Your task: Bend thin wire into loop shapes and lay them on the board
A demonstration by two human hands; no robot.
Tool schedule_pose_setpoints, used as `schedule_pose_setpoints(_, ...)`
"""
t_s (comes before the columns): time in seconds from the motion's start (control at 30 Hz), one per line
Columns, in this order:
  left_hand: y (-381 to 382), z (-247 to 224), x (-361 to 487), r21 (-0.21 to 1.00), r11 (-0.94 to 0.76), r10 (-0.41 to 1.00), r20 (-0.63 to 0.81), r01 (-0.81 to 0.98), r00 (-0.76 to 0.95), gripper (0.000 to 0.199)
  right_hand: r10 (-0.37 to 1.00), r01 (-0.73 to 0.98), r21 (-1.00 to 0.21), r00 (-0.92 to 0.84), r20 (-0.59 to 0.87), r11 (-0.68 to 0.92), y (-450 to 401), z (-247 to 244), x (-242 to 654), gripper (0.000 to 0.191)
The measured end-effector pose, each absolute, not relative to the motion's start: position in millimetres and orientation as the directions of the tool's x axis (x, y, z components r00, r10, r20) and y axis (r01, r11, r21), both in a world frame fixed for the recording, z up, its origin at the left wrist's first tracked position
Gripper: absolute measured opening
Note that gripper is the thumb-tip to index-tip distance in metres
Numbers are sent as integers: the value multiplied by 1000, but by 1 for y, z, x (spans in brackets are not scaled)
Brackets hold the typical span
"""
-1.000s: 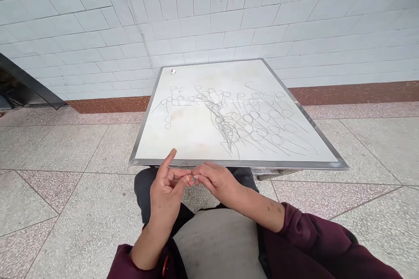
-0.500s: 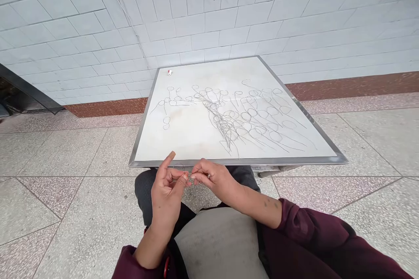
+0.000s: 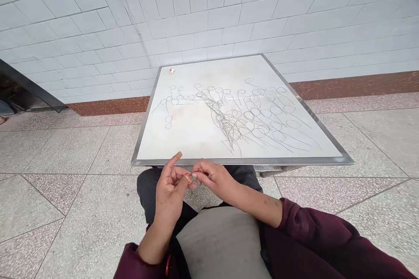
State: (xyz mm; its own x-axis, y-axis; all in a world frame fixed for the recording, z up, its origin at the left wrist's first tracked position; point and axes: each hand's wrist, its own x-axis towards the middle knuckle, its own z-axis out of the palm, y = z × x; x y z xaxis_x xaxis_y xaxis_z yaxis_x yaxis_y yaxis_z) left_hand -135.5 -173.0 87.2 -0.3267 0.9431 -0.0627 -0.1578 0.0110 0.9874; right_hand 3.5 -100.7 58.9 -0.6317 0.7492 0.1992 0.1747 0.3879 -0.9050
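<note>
Just in front of the table's near edge, my left hand pinches a thin dark wire between thumb and a finger, with the index finger raised. My right hand grips the same wire close by, its fingertips almost touching my left thumb. Most of the wire is hidden in the fingers; a bit of its curve shows above them. Many looped thin wires lie tangled on the white table, thickest in the middle and right. A few loose wire loops lie on the left part.
A small red-and-white object sits at the table's far left corner. A metal rim edges the table. Behind it stands a white tiled wall with a cable hanging down. My legs are beneath the table's near edge.
Both hands stay together and keep their pinch on the wire, with my left hand turned slightly. The whole view has shifted a little.
</note>
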Motion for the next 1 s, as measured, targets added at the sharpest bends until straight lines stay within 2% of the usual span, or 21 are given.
schedule_pose_setpoints(0.2, -173, 84, -134, 991, 42, 942, -82, -128, -326, 52, 687, 181, -808, -646, 332, 560, -98, 58, 4, 21)
schedule_pose_setpoints(0.27, -174, 83, -135, 992, 62, 936, -97, -114, -338, 54, 693, 194, -797, -634, 343, 572, -97, 55, 3, 22)
schedule_pose_setpoints(0.4, -173, 80, -133, 992, 49, 915, -92, -119, -393, 54, 763, 152, -917, -613, 206, 370, -98, 51, 2, 15)
schedule_pose_setpoints(0.53, -173, 78, -131, 993, 1, 892, -52, -115, -448, 54, 739, 22, -984, -664, 116, 175, -103, 47, 1, 14)
schedule_pose_setpoints(0.87, -175, 79, -132, 997, 28, 907, -58, -77, -417, 57, 778, 60, -968, -608, 159, 245, -106, 46, -2, 13)
schedule_pose_setpoints(1.0, -175, 76, -134, 996, 74, 920, -85, -45, -383, 56, 782, 65, -972, -607, 142, 227, -105, 38, -3, 14)
